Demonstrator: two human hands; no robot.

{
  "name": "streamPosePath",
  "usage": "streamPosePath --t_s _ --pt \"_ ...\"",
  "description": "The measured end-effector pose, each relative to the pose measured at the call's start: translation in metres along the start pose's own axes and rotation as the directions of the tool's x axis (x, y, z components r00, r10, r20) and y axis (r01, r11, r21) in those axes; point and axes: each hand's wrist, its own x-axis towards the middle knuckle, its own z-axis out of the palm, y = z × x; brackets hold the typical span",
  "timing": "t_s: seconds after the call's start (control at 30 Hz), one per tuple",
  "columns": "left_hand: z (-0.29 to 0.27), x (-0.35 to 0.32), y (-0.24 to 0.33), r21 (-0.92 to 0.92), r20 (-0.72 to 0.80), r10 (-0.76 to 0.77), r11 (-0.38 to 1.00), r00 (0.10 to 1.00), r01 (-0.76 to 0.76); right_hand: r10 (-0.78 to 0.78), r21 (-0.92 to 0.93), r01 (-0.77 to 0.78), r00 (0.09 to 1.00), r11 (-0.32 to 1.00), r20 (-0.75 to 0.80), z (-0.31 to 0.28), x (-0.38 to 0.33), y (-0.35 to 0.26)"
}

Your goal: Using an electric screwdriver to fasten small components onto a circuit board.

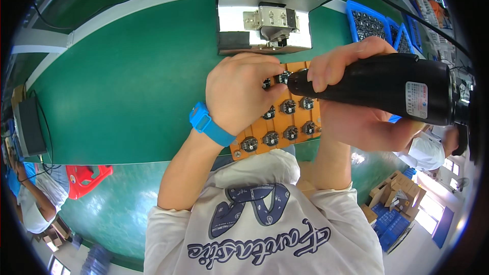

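My right hand (351, 97) is wrapped round a black electric screwdriver (377, 84), held almost level with its nose pointing left. The nose meets a small black-and-metal round part (283, 77) in the far row of an orange fixture board (260, 150). My left hand (244, 89), with a blue wrist strap (206, 125) on its wrist, lies over the board's left side. Its thumb and index finger close round that same part, beside the nose. Several similar round parts (271, 138) sit in rows on the board. The screwdriver and my left hand hide some of them.
Beyond the board stands a silver metal device (265, 0) with a bracket on its front. Blue bins (369, 23) of small parts are at the far right of the green table (127, 76). A red stool (86, 181) and a seated person (43, 193) are at left.
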Motion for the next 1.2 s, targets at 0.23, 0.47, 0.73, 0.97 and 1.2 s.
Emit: streamPosePath --t_s 0.23,0.47,0.73,0.97,1.2 --pt "-0.002 0.000 -0.002 0.008 0.008 -0.012 1.000 1.000 0.012 0.050 0.014 -0.052 0.988 0.999 0.144 -0.003 0.016 -0.010" --pt "-0.002 -0.001 0.000 0.017 0.012 -0.028 0.999 1.000 0.028 -0.077 -0.007 0.115 0.712 0.993 0.698 0.011 0.104 -0.032" --pt "-0.002 -0.001 0.003 0.010 0.012 -0.011 1.000 1.000 0.011 0.024 0.034 -0.056 0.791 0.998 0.611 0.014 0.094 -0.028" --pt "-0.013 0.008 0.027 0.089 0.164 -0.042 0.996 0.986 0.027 0.011 -0.062 0.023 0.862 0.998 0.507 -0.019 0.067 -0.051" --pt "0.013 0.021 0.037 0.107 0.163 0.090 0.988 0.983 -0.108 0.055 0.080 -0.057 0.998 0.995 0.028 -0.052 0.028 -0.043"
